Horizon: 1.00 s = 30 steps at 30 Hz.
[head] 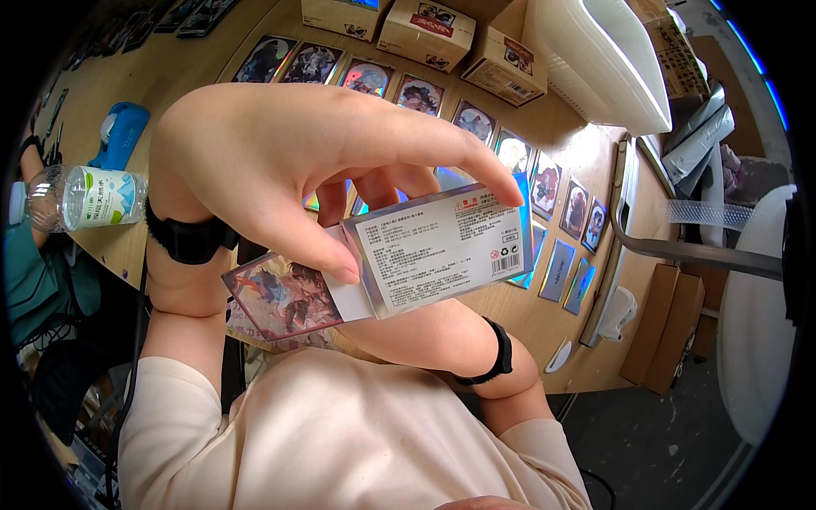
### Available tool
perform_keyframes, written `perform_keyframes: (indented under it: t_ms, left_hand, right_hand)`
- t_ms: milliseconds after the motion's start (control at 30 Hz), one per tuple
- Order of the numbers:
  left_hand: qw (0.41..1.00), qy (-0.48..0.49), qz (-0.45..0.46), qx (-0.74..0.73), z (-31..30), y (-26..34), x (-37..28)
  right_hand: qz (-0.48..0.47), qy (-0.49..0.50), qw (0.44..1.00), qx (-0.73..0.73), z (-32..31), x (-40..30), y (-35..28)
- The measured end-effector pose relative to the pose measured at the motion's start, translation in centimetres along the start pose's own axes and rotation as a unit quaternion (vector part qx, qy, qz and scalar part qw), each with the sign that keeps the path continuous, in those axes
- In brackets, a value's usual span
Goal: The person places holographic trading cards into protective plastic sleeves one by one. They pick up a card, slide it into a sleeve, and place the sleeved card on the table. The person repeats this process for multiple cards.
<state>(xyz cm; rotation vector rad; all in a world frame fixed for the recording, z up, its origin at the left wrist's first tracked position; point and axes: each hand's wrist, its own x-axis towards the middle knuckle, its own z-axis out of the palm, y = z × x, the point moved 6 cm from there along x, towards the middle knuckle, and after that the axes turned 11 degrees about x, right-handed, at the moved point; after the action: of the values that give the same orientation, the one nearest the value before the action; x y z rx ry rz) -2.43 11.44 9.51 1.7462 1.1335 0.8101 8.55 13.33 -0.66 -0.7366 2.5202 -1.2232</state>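
My left hand (268, 146) spans a flat printed card pack (440, 248) with a shiny holographic edge, its thumb near the left end and index finger at the upper right corner. Small print and a barcode cover the side facing me. From its left end projects an illustrated card (287, 296) with a white strip beside it. Below the pack, my right hand (414, 335) shows only in part; its fingers are hidden behind the pack, so its grip cannot be told. Behind lie rows of illustrated cards (419, 94) and shiny foil card packs (556, 271) on the wooden table.
Printed cardboard boxes (426, 32) and a white plastic bin (596, 57) stand at the far side. A plastic water bottle (95, 197) and a blue object (124, 134) are at left. A metal rail (615, 236) runs along the right. Another person's arm (29, 159) shows at far left.
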Motion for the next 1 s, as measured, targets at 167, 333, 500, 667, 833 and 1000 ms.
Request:
perform_keyframes:
  t_ms: [167, 333, 500, 667, 833, 1000]
  left_hand:
    - [1.000, 0.001, -0.001, 0.007, 0.0, 0.0, 0.0]
    - [1.000, 0.002, 0.003, 0.008, 0.0, 0.0, 0.0]
    - [0.999, 0.021, 0.023, 0.028, -0.2, 0.2, 0.0]
    - [0.998, 0.032, 0.042, 0.021, -0.2, 0.2, 0.0]
    - [0.998, 0.033, 0.050, 0.022, -0.3, 0.2, 0.0]
    - [0.993, 0.080, -0.019, -0.084, -0.4, -0.2, -0.1]
  right_hand:
    - [0.000, 0.003, 1.000, 0.000, -0.1, 0.1, 0.0]
    - [-0.002, 0.004, 1.000, 0.001, -0.2, 0.2, 0.0]
    - [-0.004, 0.005, 1.000, 0.002, -0.4, 0.2, -0.5]
    - [-0.006, 0.005, 1.000, 0.003, -0.6, 0.2, -0.9]
    - [-0.003, 0.009, 1.000, 0.002, -0.8, 0.3, -1.3]
    - [-0.011, 0.009, 1.000, 0.006, -0.8, 0.0, -1.3]
